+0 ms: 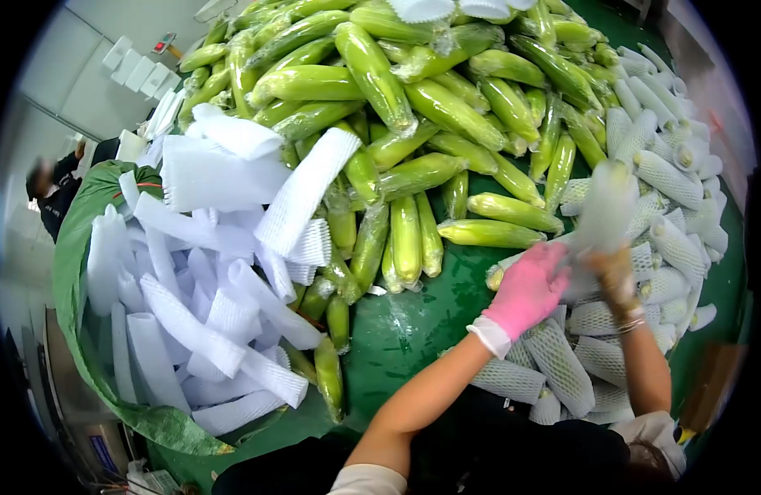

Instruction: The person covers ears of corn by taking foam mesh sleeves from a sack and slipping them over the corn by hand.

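My left hand [529, 285], in a pink glove with a white cuff, has its fingers closed at the lower left side of a motion-blurred ear of corn in a white foam net [605, 202]. My right hand [616, 285], in a yellowish glove, is closed around the lower right side of the same ear, which points upward. Beneath and beside both hands lie several netted ears [562, 363]. Bare green ears in clear film [446, 111] are heaped beyond my hands.
On the left, a green sack [75, 289] holds many white foam sleeves [207, 289]. The green table surface [397, 346] shows between the sack and my left arm. A person [54, 190] is at the far left. A brown box [715, 379] stands at the right edge.
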`<state>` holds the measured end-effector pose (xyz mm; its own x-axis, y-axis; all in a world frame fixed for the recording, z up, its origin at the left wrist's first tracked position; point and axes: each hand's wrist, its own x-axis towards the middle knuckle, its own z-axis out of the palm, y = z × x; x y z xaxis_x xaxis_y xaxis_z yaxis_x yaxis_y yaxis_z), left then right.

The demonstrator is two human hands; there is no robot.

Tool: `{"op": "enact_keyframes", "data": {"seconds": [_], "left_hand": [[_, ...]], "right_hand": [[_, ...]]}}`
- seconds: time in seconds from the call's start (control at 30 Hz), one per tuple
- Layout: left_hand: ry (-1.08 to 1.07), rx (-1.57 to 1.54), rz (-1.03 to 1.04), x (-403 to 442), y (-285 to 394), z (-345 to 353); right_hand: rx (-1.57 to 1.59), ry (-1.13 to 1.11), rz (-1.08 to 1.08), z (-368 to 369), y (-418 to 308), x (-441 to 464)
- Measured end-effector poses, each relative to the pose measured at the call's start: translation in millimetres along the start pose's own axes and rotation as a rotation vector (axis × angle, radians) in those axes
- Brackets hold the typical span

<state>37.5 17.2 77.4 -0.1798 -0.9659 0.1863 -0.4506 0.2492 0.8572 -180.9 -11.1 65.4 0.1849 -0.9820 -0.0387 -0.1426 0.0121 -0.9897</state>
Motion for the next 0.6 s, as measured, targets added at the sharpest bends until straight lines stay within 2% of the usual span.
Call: {"op": "enact_keyframes", "data": {"seconds": [0.03, 0.07, 0.1, 0.17, 0.2, 0.23, 0.27, 0.3, 0.33, 0.37, 0.4, 0.43, 0.47, 0.5, 0.53, 0.57, 0.6], "left_hand": [[0.153, 0.078, 0.093, 7.4, 4.1, -22.7], [0.303, 0.154, 0.191, 19.0, 3.0, -61.6], [0.450, 0.378, 0.075, 24.3, 2.2, -107.6], [0.827, 0.574, -0.173, 37.9, -23.1, -179.9], [0.867, 0.858, -0.179, 41.7, -46.1, -210.0], [0.711, 1.013, -0.259, 40.2, -61.4, -226.4], [0.541, 1.164, -0.332, 39.5, -70.0, -236.5], [0.535, 1.165, -0.328, 35.3, -70.9, -241.7], [0.508, 0.987, -0.348, 25.8, -69.3, -243.6], [0.480, 0.810, -0.363, 17.4, -65.2, -242.7], [0.577, 0.728, -0.237, 7.4, -40.4, -233.2], [0.540, 0.541, -0.211, -7.9, -20.6, -223.3], [0.434, 0.260, -0.343, -24.1, -3.1, -207.7], [0.358, -0.215, -0.413, -39.3, 12.3, -186.7], [0.152, -0.282, -0.484, -51.1, 16.3, -176.7], [0.072, -0.590, -0.543, -59.3, 7.9, -161.9], [-0.006, -0.510, -0.590, -63.8, -5.9, -155.4]], "right_hand": [[0.181, 0.154, 0.092, -25.9, -11.4, 5.7], [0.172, 0.331, -0.001, -45.9, -24.1, 12.4], [0.143, 0.508, -0.091, -65.9, -36.9, 19.4], [-0.007, 0.576, -0.363, -102.7, -19.4, 24.9], [0.311, 0.576, -0.347, -109.9, -8.9, 32.3], [0.189, 0.413, -0.168, -88.5, -21.4, 23.1], [-0.265, 0.403, -0.146, -43.8, -30.1, 14.0], [-0.299, 0.266, -0.017, 3.7, -51.2, 14.5], [-0.126, 0.178, -0.020, 49.1, -52.3, 15.4], [-0.139, 0.099, -0.083, 75.9, -34.6, 25.4], [-0.173, -0.003, -0.160, 108.4, -49.6, 28.7], [-0.162, -0.019, -0.274, 137.8, -65.6, 33.5], [-0.158, -0.065, -0.351, 151.2, -71.7, 37.5], [-0.151, -0.112, -0.427, 164.8, -77.5, 41.4], [-0.139, -0.195, -0.468, 169.9, -74.8, 43.5], [-0.158, -0.300, -0.356, 171.7, -75.1, 40.7], [-0.175, -0.407, -0.247, 174.1, -73.8, 34.8]]}}
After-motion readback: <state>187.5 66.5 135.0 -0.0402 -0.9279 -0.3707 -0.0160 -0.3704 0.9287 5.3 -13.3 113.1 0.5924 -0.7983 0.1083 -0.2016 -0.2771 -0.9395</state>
